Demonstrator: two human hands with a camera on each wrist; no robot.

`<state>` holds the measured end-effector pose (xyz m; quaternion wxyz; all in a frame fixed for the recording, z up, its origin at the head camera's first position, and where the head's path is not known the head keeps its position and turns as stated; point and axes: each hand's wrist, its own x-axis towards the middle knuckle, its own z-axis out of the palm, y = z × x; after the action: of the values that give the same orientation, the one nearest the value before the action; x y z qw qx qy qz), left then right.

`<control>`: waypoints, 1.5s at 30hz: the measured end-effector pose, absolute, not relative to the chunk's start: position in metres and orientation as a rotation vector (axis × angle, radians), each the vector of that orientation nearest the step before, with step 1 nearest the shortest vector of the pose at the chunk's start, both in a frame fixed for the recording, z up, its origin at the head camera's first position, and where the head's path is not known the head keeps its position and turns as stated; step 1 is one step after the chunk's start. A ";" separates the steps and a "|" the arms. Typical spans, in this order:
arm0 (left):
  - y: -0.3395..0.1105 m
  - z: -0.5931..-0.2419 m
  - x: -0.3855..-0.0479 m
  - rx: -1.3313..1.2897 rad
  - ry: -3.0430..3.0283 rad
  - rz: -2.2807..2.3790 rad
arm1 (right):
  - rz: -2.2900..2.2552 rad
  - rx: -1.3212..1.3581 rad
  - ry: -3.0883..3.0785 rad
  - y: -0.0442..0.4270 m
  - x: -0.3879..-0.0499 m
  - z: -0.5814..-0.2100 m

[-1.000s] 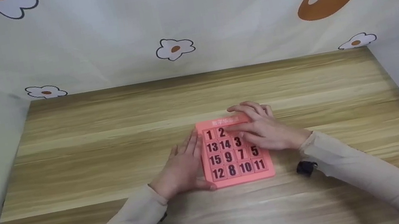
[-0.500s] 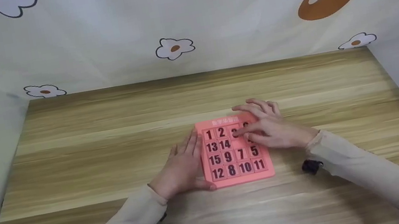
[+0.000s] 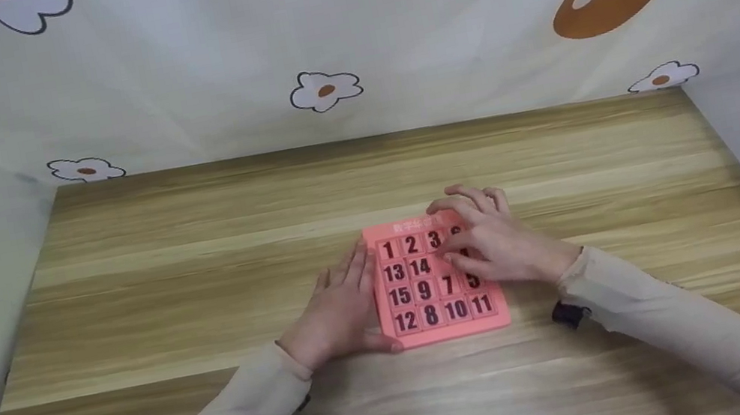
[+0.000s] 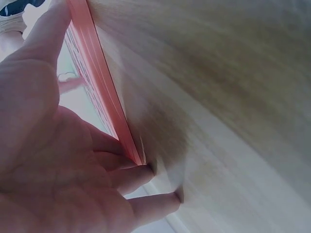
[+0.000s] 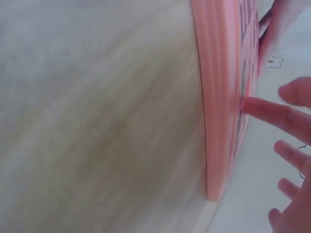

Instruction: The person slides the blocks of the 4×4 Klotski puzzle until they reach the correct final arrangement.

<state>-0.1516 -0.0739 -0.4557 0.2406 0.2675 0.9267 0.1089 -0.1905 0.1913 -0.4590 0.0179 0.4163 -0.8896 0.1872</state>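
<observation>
Numbers on little tiles fill a pink board [image 3: 453,332], which lies flat on the wooden table [image 3: 213,265] between the two hands. The left hand [image 3: 336,315] is not gripping. Its fingers are straight and lie along the board's left side, with the thumb by the near corner. The right hand [image 3: 510,249] comes over the right side with loose, bent fingers and holds nothing; its pointing finger [image 5: 277,115] touches the top of the board.

Tile 1 [image 3: 387,250], tile 2 [image 3: 411,245] and tile 3 [image 3: 433,239] sit side by side in the top row, so that much looks done. The last tile in that row [image 3: 455,231] seems to be a 6 (the right hand hides part of it), and that looks like the wrong place for it if the numbers should count up.

Lots looks left to do. The second row starts with tile 13 [image 3: 394,273] and tile 14 [image 3: 419,267]. Next to them is what looks like a bare spot, partly covered by fingers, and I can't read the tile at the end. The third row goes 15, 9, 7, 5. The bottom row goes 12, 8, 10, 11. Those rows look mixed up to me.
</observation>
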 end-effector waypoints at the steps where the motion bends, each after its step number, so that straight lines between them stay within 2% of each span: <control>1: -0.074 -0.456 -0.152 0.731 2.535 0.301 | 0.582 1.302 -2.758 0.190 -0.191 -0.460; 9: -0.073 -0.456 -0.152 0.732 2.535 0.270 | 0.628 1.497 -2.807 0.189 -0.188 -0.463; 20: -0.074 -0.454 -0.153 0.730 2.552 0.278 | 0.561 1.352 -2.839 0.182 -0.196 -0.456; 27: -0.073 -0.456 -0.153 0.742 2.552 0.270 | 0.690 1.431 -2.823 0.180 -0.191 -0.458; 34: -0.072 -0.456 -0.153 0.738 2.551 0.261 | 0.625 1.132 -2.814 0.190 -0.188 -0.459; 41: -0.074 -0.457 -0.152 0.726 2.543 0.283 | 0.534 1.223 -2.920 0.194 -0.186 -0.458; 45: -0.074 -0.457 -0.151 0.738 2.540 0.317 | 0.487 0.970 -2.832 0.202 -0.186 -0.459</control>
<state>-0.1514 -0.0738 -0.4567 0.2368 0.2693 0.9263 0.1155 -0.1859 0.2015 -0.4590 0.0543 0.3194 -0.9324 0.1604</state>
